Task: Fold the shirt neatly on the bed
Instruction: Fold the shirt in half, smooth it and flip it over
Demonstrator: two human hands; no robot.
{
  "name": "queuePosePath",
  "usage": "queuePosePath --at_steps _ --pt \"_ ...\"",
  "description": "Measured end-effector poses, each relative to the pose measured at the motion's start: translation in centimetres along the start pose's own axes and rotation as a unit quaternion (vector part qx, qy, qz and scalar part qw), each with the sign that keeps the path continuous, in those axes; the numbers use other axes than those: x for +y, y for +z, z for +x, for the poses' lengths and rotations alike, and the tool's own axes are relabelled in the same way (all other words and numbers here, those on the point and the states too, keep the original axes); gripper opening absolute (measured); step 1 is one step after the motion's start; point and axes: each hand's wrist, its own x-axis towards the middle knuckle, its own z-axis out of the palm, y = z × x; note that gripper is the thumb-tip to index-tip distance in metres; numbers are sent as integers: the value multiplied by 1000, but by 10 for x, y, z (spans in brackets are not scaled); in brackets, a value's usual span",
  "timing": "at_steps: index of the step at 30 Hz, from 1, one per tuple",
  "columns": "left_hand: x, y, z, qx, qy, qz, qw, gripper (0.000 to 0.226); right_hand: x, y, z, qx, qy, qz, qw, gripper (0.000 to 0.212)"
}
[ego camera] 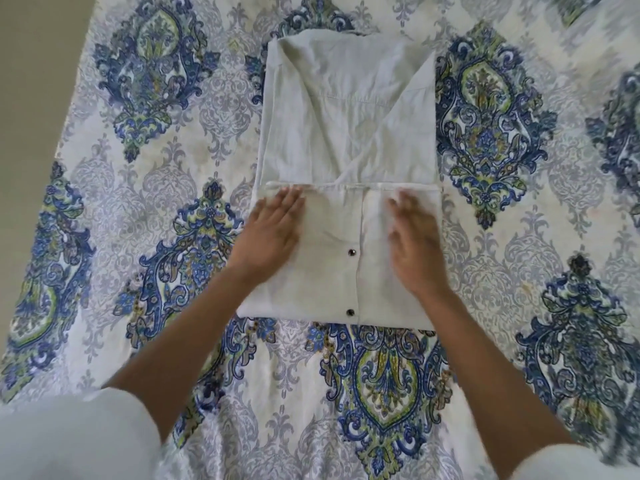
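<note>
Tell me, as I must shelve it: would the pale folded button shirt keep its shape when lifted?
Probably not: the pale folded button shirt looks thin and wrinkled, so it would likely sag and unfold. The left hand and right hand press its turned-up hem flat, hinting the folds may spring open.

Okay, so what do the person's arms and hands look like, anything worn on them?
White sleeves cover the upper arms: the left sleeve and right sleeve show at the bottom corners. Below them the arms are bare. The left hand and right hand wear no gloves, and no watch or bracelet shows at the wrists. The right hand is blurred, so rings cannot be judged.
</note>
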Motion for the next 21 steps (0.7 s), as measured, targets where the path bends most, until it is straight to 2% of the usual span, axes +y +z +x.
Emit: queuePosePath --at_steps 2,4,6,9,11,13,17,21 --pt "-35 -17 2 38 57 53 996 64 33 -22 3 26 -13 -62 998 55" --pt "-66 -24 6 29 136 133 981 79 62 -31 11 1 -80 -150 985 60" --pt "-79 -21 13 -15 189 194 963 87 81 -38 20 -52 -147 -235 959 67" --pt "-83 -20 25 -23 263 235 936 79 95 -41 33 -74 -255 -327 907 75" --pt "-87 -23 32 -11 293 251 923 80 104 -37 37 -58 -335 -340 877 66" --pt "-91 -28 39 -3 313 247 917 82 111 -34 44 -46 -378 -336 861 54" --pt "-91 -26 53 -15 354 242 903 67 108 -26 57 -56 -391 -307 866 52" --pt "-89 -18 64 -7 356 195 914 63 97 -20 76 -102 -373 -287 876 62"
